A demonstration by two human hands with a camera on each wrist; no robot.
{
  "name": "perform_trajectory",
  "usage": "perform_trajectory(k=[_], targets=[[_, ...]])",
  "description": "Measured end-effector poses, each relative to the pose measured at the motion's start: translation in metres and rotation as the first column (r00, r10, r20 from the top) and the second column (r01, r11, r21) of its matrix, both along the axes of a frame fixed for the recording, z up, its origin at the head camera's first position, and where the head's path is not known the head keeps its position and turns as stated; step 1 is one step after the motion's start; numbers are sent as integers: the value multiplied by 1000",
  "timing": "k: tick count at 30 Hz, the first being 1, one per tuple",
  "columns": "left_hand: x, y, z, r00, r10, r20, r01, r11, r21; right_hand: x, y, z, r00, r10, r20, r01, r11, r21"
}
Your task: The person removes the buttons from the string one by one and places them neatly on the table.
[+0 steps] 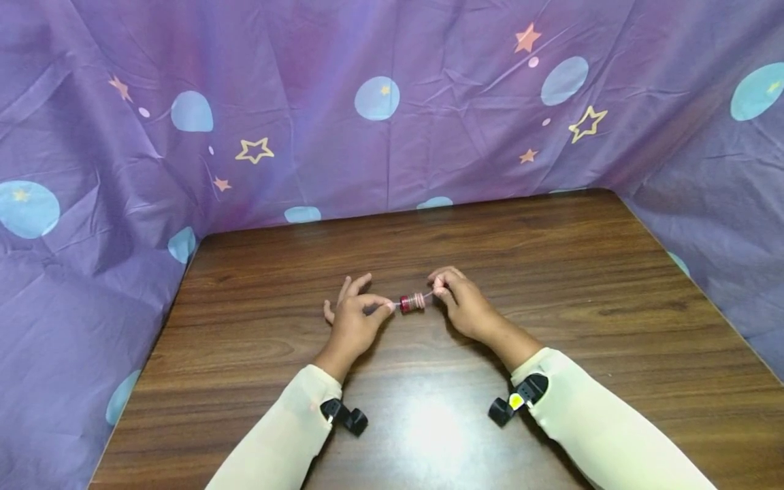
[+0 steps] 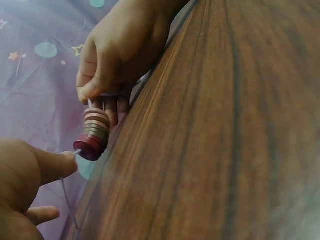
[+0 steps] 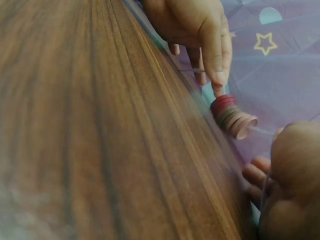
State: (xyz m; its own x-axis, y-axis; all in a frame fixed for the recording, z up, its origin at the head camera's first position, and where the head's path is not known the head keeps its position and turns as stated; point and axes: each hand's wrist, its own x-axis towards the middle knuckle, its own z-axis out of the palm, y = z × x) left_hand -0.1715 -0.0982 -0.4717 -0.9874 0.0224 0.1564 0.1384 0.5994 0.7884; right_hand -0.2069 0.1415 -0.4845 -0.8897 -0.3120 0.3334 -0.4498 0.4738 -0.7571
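A short stack of round discs [image 1: 412, 302] hangs threaded on a thin pale string [image 2: 69, 204], just above the table. Red discs [image 2: 90, 146] sit at its left end, grey-brown ones [image 2: 96, 129] in the middle and pinkish ones [image 3: 243, 125] at the right. My left hand [image 1: 356, 320] pinches the string between thumb and forefinger beside the red end, its other fingers spread. On the far side, my right hand [image 1: 463, 305] pinches the string a little way from the pinkish end. Loose string trails below the left fingertips in the left wrist view.
Both hands work over a brown wood-grain table [image 1: 263, 381], near its middle. A purple cloth [image 1: 318, 82] with stars and blue circles surrounds its back and sides. Black wrist devices [image 1: 344, 416] sit on the cuffs of both pale sleeves [image 1: 278, 425].
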Motion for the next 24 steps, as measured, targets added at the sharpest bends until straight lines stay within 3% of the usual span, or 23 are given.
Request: perform_trajectory(k=[4,7,10,16,20,24], targets=[[1,0,2,999,1,-39,0,1000,31,0,1,0,988,98,122,-74,979,-188],[2,0,2,997,9,-80,-4,998,63,1,1,1,947,228,227,-133,920,-369],[4,0,4,993,13,-114,-4,997,80,2,2,5,869,380,316,-182,841,-510],[6,1,7,987,-5,-162,19,996,87,4,6,9,670,595,444,-166,703,-692],[6,0,7,983,-12,-185,33,993,111,3,8,9,586,685,433,-147,615,-775],[6,0,7,981,-17,-192,42,991,125,4,9,10,515,764,388,-142,522,-841]])
